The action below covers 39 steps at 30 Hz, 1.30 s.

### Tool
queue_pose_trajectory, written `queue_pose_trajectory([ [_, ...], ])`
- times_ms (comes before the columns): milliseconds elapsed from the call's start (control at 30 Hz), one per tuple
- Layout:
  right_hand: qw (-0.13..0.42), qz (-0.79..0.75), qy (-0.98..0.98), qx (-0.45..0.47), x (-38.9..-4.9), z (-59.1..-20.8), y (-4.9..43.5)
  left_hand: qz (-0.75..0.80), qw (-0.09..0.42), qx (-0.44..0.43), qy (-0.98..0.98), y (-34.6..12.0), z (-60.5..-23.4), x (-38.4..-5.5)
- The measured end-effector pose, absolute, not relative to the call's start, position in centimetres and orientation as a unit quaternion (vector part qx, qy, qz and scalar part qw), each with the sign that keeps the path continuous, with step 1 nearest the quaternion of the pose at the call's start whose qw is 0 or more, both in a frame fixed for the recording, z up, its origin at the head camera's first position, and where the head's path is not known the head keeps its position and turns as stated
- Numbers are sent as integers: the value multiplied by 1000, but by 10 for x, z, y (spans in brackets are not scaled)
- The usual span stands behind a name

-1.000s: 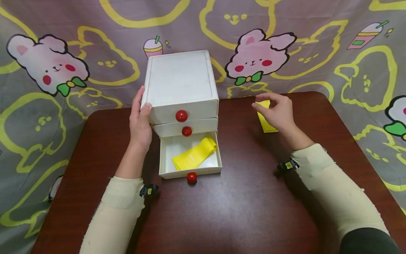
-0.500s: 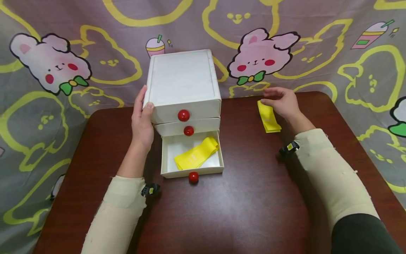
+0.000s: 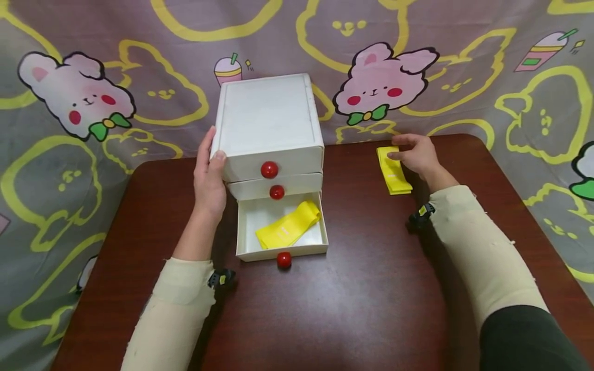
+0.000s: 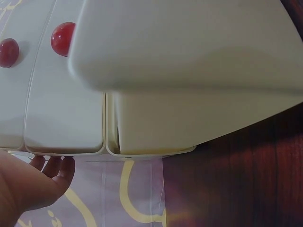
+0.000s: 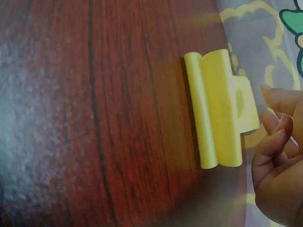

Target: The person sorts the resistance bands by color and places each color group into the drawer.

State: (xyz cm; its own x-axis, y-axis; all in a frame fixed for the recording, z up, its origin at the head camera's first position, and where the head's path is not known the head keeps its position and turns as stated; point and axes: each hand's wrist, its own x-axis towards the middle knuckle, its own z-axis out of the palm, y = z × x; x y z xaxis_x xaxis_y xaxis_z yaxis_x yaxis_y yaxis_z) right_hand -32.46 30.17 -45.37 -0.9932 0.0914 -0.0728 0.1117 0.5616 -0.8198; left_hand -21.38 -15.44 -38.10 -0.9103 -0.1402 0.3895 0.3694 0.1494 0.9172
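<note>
A white drawer cabinet (image 3: 269, 113) with red ball knobs stands toward the back of the table. My left hand (image 3: 209, 180) rests against its left side, thumb at the front corner; the left wrist view shows the fingertips (image 4: 66, 165) at the cabinet's side. The bottom drawer (image 3: 246, 252) is pulled out and holds a flat, looped yellow band (image 3: 287, 226) with small white print. Another yellow band (image 3: 394, 172), folded, lies to the right on the table. My right hand (image 3: 417, 157) is beside its far end, thumb and forefinger apart, thumb overlapping the band in the head view.
The dark wooden table (image 3: 348, 288) reaches back to a patterned cloth backdrop (image 3: 278, 31) with cartoon rabbits. The upper drawers are closed, with red knobs (image 3: 277, 192) sticking out in front. The open drawer's knob (image 3: 284, 259) juts toward the person.
My right hand has drawn slightly to the right, its thumb and forefinger parting from the folded yellow band, which shows more fully. My left hand stays at the cabinet.
</note>
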Motion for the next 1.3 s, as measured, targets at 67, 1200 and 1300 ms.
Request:
queue_pose_trajectory([
  [67, 17, -462, 885, 58, -325, -456, 303, -648, 197, -77, -732, -155, -382, -214],
  [1200, -75, -435, 894, 79, -299, -470, 303, -642, 210, -88, -732, -156, -383, -215],
  [1300, -98, -433, 893, 78, -295, -471, 303, -640, 209, -89, -734, -155, -382, -214],
])
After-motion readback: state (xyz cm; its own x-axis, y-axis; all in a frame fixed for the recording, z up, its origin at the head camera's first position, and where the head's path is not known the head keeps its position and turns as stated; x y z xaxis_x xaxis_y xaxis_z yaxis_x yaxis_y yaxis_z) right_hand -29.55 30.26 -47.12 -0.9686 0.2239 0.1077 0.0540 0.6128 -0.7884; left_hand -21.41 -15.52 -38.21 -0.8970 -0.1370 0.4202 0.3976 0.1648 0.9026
